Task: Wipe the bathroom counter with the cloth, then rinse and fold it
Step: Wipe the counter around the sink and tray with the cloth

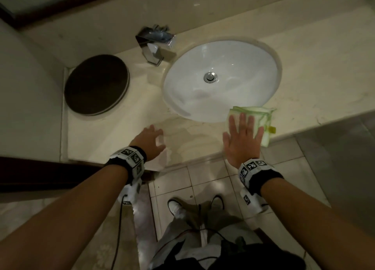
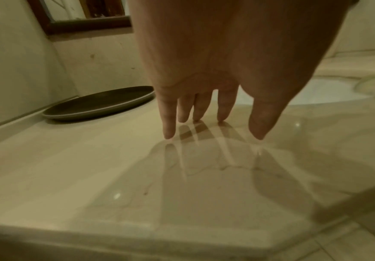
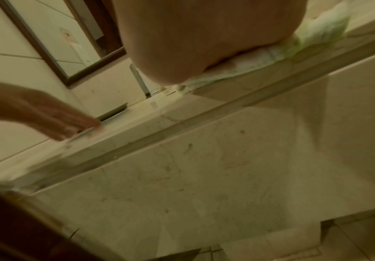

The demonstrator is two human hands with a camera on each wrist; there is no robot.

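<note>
Marble counter (image 1: 113,131): both hands flat, right hand (image 1: 241,141) pressing folded cloth (image 1: 261,115) beside sink (image 1: 203,107).

The cream marble-look stone worktop (image 1: 125,127) is smooth and shiny, and it mirrors fingers in the left wrist view. The round white sink (image 1: 239,58) looks like glossy china. The square silver tap (image 1: 155,46) is bright metal. The green and white folded cloth (image 1: 261,115) looks soft. The round dark tray (image 1: 95,85) is dull, not shiny.
</note>
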